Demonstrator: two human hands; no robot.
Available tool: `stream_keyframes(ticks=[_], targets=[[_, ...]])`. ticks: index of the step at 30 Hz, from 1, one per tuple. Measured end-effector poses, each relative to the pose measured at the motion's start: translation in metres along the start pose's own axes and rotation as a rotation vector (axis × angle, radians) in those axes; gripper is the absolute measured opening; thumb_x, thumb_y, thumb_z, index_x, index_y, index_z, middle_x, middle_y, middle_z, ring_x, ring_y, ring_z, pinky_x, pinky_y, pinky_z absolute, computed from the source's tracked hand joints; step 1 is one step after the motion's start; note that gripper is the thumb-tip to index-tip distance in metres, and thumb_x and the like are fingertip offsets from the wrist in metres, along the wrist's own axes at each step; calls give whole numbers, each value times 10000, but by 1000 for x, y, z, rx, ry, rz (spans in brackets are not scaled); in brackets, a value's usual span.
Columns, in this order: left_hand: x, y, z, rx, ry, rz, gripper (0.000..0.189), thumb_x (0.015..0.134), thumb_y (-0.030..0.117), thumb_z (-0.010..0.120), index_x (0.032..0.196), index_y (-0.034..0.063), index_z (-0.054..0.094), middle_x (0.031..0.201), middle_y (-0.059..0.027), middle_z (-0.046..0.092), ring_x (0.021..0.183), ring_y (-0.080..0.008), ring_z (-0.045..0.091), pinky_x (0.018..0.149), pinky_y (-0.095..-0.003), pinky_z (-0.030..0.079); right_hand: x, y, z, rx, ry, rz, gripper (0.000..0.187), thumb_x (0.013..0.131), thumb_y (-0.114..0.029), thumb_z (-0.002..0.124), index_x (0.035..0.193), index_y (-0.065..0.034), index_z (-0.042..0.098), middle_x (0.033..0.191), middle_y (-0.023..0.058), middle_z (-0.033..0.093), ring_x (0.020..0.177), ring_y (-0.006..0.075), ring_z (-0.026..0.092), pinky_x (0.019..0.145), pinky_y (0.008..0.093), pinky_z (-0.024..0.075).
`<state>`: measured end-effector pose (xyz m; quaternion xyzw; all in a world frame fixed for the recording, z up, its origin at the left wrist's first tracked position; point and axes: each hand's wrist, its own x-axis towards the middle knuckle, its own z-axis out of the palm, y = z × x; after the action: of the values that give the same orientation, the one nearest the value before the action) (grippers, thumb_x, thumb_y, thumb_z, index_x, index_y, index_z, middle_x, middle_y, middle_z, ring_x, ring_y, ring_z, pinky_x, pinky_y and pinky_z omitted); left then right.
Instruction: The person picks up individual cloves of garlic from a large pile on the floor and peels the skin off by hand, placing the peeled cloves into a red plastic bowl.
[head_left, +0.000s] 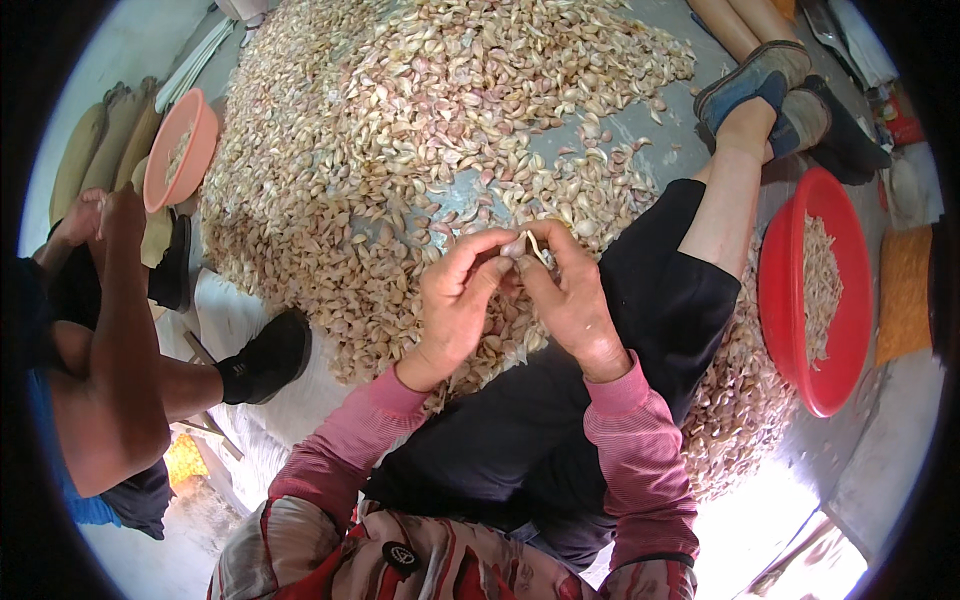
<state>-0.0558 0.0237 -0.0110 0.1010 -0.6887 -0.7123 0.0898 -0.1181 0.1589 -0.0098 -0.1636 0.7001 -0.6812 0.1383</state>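
Between the fingertips of both hands, above a large heap of garlic cloves (390, 142), is a garlic clove (514, 246) with a thin pale stem piece (534, 244) beside it. My left hand (463, 296) pinches the clove between thumb and index finger. My right hand (568, 296) closes thumb and fingers around the stem piece and touches the clove's side. Some of the fingertips hide each other, so how the clove and stem piece join cannot be told.
A red plastic basin (856, 330) with pale stem scraps stands at the right, by more cloves. A pink basin (207, 146) and full sacks (79, 150) are at the upper left. A co-worker's arm (124, 315) and shoe (266, 358) are at the left. Crossed legs with blue shoes (742, 94) extend at the upper right.
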Motion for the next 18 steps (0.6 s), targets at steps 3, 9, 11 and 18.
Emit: stream_keyframes(ticks=[3, 9, 11, 18], targets=[[-8, -6, 21, 235, 173, 180, 231, 956, -53, 546, 1166, 18, 614, 1013, -79, 664, 877, -121, 631, 767, -240, 502, -4, -8, 6, -58, 46, 15, 161, 877, -62, 588, 1017, 10, 555, 856, 195, 614, 750, 277, 639, 670, 369, 501], [1, -10, 41, 146, 265, 229, 106, 1020, 44, 457, 979, 20, 553, 874, -22, 547, 779, -85, 498, 715, -241, 429, -9, -2, 19, -131, 201, -52, 99, 858, -24, 553, 936, 7, 502, 801, 196, 564, 708, 352, 569, 674, 432, 469], [3, -11, 40, 153, 302, 260, 106, 1022, 52, 464, 996, 34, 565, 848, 1, 553, 747, -60, 488, 668, -216, 415, -6, 2, 14, -133, 173, -54, 128, 849, -9, 545, 972, 15, 518, 839, 211, 587, 750, 382, 592, 706, 445, 479], [2, -9, 19, -27, 272, 53, 98, 1020, 74, 492, 1029, 65, 589, 855, 42, 589, 675, -6, 473, 572, -155, 360, -4, -4, 8, -217, 37, -101, 202, 858, -5, 594, 1059, 12, 579, 950, 200, 642, 865, 375, 649, 765, 424, 509]])
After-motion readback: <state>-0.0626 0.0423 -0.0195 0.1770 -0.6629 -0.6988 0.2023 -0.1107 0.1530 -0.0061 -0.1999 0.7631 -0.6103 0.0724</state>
